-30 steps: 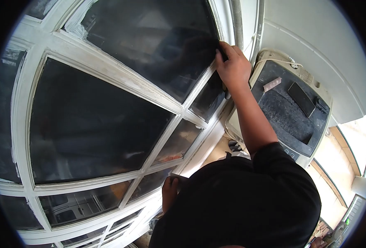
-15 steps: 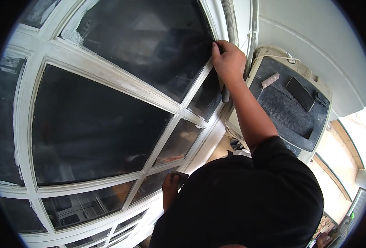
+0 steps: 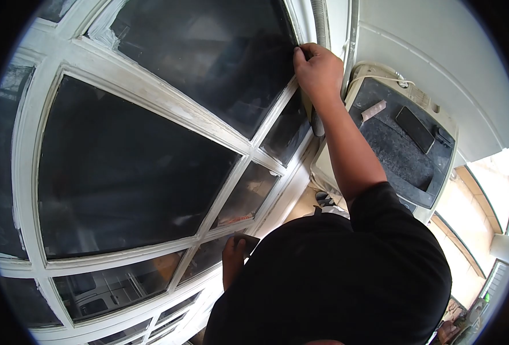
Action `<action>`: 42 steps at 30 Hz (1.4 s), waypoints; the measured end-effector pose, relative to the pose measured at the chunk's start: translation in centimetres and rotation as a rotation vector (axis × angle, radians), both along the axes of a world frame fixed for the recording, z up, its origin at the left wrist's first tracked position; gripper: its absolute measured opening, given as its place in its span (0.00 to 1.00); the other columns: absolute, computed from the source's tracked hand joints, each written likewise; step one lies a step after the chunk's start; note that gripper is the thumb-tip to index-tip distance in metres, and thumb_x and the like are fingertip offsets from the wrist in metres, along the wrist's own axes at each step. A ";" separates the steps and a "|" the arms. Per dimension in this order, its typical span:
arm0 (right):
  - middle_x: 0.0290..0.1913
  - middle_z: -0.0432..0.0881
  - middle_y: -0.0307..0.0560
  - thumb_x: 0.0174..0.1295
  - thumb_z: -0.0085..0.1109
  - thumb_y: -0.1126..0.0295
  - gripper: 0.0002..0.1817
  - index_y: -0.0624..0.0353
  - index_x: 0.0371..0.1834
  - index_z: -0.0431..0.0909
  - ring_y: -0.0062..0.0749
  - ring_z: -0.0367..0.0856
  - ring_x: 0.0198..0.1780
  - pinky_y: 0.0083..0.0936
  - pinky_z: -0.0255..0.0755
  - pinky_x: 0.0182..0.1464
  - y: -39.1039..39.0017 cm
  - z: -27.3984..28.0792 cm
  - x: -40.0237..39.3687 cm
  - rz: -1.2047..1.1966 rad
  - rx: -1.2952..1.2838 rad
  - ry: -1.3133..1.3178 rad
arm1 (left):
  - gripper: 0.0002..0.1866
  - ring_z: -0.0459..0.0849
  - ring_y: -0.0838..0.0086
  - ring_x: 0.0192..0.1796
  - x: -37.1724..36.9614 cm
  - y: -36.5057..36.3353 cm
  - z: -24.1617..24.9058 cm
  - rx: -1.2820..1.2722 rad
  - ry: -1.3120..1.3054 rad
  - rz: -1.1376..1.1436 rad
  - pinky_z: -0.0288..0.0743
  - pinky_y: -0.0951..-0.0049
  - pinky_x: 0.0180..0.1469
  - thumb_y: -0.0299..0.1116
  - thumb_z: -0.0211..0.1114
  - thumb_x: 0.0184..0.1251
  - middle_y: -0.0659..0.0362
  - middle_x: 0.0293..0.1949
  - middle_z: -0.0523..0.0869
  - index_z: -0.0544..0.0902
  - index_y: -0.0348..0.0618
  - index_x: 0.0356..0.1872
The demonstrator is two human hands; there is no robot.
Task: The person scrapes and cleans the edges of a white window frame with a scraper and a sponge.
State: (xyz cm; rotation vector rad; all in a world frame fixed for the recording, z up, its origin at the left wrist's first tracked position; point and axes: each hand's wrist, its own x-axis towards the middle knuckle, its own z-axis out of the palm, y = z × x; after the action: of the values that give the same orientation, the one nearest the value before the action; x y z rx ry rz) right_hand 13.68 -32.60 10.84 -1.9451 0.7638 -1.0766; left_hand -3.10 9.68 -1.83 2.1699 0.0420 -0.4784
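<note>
My right hand point(image 3: 319, 72) is raised to the white window frame point(image 3: 188, 119), at the right edge of the large upper dark pane point(image 3: 208, 63). Its fingers are curled and pinched against the wood; whatever is between them is hidden. Low down, near the small panes by my body, my left hand point(image 3: 233, 260) is closed on a thin, flat, dark piece point(image 3: 247, 244). What that piece is made of cannot be made out. White paint, worn and patchy, covers the frame bars around the dark panes.
To the right stands a top-loading washing machine point(image 3: 375, 144) with a dusty dark lid. A phone point(image 3: 415, 130), a pale pinkish strip point(image 3: 374, 110) and a small black object point(image 3: 443, 136) lie on it. A corrugated hose point(image 3: 320, 23) runs down the wall beside the window frame.
My right hand has slid slightly upward along the frame edge. My left hand, with the dark piece, sits slightly farther left. The view has shifted a little.
</note>
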 end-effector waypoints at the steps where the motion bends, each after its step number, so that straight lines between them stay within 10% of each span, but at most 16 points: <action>1: 0.31 0.87 0.52 0.59 0.62 0.59 0.12 0.52 0.38 0.89 0.50 0.87 0.36 0.39 0.80 0.45 0.0 -0.2 -0.1 -0.002 0.002 0.004 | 0.14 0.83 0.66 0.43 0.0 0.1 -0.1 0.017 -0.002 -0.006 0.74 0.65 0.49 0.37 0.58 0.73 0.49 0.41 0.86 0.79 0.35 0.48; 35: 0.35 0.85 0.39 0.64 0.59 0.62 0.09 0.50 0.40 0.87 0.42 0.86 0.32 0.36 0.80 0.34 -1.0 -3.3 -3.6 0.405 -0.823 0.193 | 0.14 0.82 0.70 0.43 1.7 -1.3 0.5 -0.097 -0.034 -0.106 0.74 0.70 0.48 0.38 0.58 0.74 0.52 0.40 0.85 0.78 0.35 0.47; 42: 0.37 0.86 0.45 0.62 0.62 0.67 0.09 0.50 0.44 0.87 0.43 0.86 0.36 0.35 0.80 0.40 -0.5 -3.4 -3.4 0.480 -0.662 0.159 | 0.15 0.82 0.70 0.43 2.1 -1.8 0.6 -0.074 -0.044 -0.106 0.74 0.69 0.49 0.39 0.58 0.74 0.52 0.41 0.85 0.78 0.35 0.47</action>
State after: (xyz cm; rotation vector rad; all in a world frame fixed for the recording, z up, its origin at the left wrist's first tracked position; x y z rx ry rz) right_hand 10.26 -33.05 7.44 -2.6097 -0.0278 -0.9426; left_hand -1.02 7.87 -1.23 2.1159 -0.1131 -0.4848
